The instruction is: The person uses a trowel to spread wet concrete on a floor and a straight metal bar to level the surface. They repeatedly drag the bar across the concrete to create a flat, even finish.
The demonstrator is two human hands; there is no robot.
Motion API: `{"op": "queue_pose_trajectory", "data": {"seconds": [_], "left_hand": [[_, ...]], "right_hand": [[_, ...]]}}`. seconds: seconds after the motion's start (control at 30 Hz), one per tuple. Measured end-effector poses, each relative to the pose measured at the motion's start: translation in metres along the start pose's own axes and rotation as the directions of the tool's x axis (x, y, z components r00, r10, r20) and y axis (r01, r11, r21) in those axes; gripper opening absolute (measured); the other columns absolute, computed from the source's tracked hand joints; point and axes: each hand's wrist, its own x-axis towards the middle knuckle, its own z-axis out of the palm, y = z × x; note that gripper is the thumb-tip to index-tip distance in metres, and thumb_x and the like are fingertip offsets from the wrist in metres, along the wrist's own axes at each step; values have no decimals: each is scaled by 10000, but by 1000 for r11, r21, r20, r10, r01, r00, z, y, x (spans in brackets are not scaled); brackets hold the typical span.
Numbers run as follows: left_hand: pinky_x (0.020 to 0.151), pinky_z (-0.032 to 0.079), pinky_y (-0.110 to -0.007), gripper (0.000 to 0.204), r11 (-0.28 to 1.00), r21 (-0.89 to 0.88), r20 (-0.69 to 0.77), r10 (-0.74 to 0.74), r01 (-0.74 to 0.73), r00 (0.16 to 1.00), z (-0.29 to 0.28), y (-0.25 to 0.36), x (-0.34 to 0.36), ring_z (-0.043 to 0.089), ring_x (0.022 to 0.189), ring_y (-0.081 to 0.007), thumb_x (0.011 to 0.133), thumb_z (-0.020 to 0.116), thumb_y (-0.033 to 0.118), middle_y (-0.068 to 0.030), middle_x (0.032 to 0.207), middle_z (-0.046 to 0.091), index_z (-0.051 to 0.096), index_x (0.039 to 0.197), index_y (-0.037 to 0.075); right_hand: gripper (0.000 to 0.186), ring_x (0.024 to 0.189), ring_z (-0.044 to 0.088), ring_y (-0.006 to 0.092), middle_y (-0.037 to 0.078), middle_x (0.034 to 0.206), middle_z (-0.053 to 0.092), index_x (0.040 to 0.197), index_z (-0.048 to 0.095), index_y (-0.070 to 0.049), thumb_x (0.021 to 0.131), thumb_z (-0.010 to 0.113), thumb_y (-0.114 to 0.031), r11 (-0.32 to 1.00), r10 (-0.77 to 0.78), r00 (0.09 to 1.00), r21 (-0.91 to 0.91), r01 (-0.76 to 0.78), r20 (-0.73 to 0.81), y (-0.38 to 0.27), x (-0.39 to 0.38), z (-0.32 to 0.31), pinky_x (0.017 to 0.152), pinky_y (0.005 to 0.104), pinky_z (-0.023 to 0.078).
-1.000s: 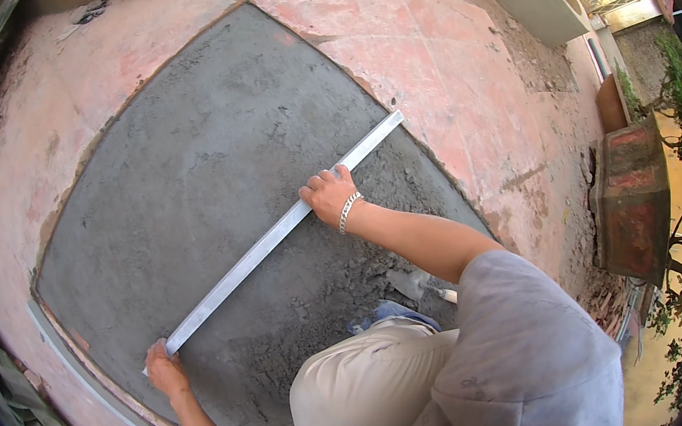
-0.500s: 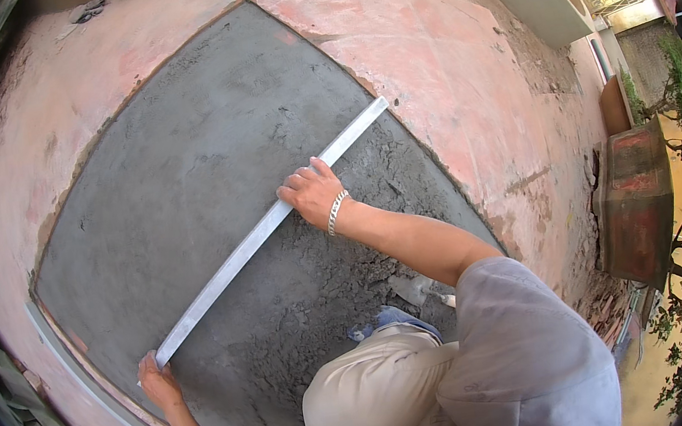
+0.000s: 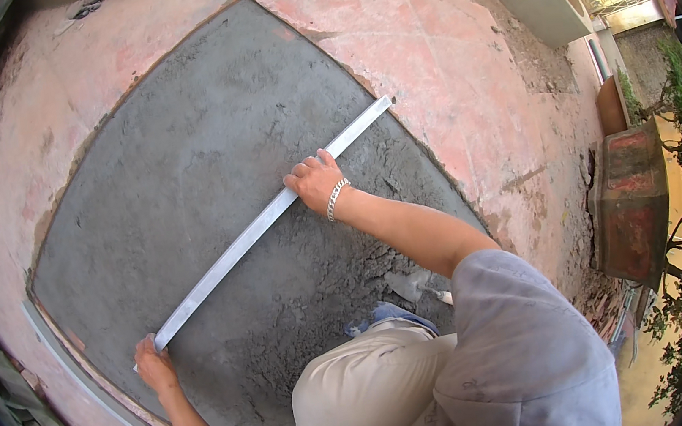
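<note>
Gripping a long silver bar [image 3: 228, 266] laid diagonally across wet grey cement [image 3: 157, 167] — clamped near its lower-left end with the left hand [image 3: 156, 368], and from above, beyond its middle, with the right hand [image 3: 316, 184]; with its far end beside the pink floor [image 3: 441, 56] — with lumpier cement and a trowel [image 3: 408, 285] on the near side

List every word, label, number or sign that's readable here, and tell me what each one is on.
No readable text anywhere in this view.
Grey shirt: faint marks near its lower edge, too blurred to read.
Metal bar: no lettering visible.
Brown planter: worn red patches, no words that can be made out.
</note>
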Motion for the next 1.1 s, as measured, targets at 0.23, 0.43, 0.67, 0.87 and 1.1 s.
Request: {"op": "queue_pose_trajectory", "data": {"seconds": [0.23, 0.43, 0.67, 0.87, 1.1], "left_hand": [[962, 502, -436, 470, 999, 42, 10, 3, -3, 1000, -1, 0, -8, 614, 1118, -344, 710, 794, 6, -124, 1198, 665, 693, 1159, 98], [950, 505, -437, 447, 1000, 22, 9, 4, -4, 1000, -3, 2, -13, 622, 1095, -347, 682, 797, -4, -126, 1149, 677, 704, 1110, 86], [933, 501, -446, 430, 997, -63, 76, 38, -33, 996, -17, -11, -23, 619, 1083, -352, 681, 789, -8, -112, 1131, 671, 698, 1093, 70], [948, 494, -441, 436, 999, -30, -83, -34, 31, 996, -5, 7, 4, 607, 1117, -344, 709, 777, -16, -117, 1160, 668, 690, 1131, 57], [957, 501, -425, 468, 1000, -14, 11, -1, 1, 1000, -5, 10, -7, 612, 1116, -333, 698, 778, -24, -109, 1176, 669, 698, 1145, 87]], "right_hand": [[252, 1163, 587, 260, 54, 1118, 659, 1135, 662, -147, 916, 537, -134, 1000, 12, 1000, -18, -12, 26, -4, -18, 1, 1094, 594, 340], [241, 1172, 589, 267, 69, 1135, 665, 1129, 667, -141, 930, 531, -149, 1000, 21, 1000, 12, -21, 7, -6, -31, 5, 1091, 609, 332], [231, 1178, 596, 265, 84, 1128, 672, 1095, 686, -140, 951, 506, -146, 998, 1, 992, 60, -8, 128, -16, -60, -8, 1097, 621, 325], [289, 1196, 574, 243, 48, 1154, 653, 1182, 658, -168, 931, 519, -132, 999, -42, 998, -5, 42, -46, 0, 20, -2, 1128, 600, 303], [229, 1161, 590, 261, 71, 1118, 665, 1114, 673, -140, 930, 536, -133, 999, -22, 999, 24, 22, -28, 6, -9, 3, 1110, 624, 303]]}}
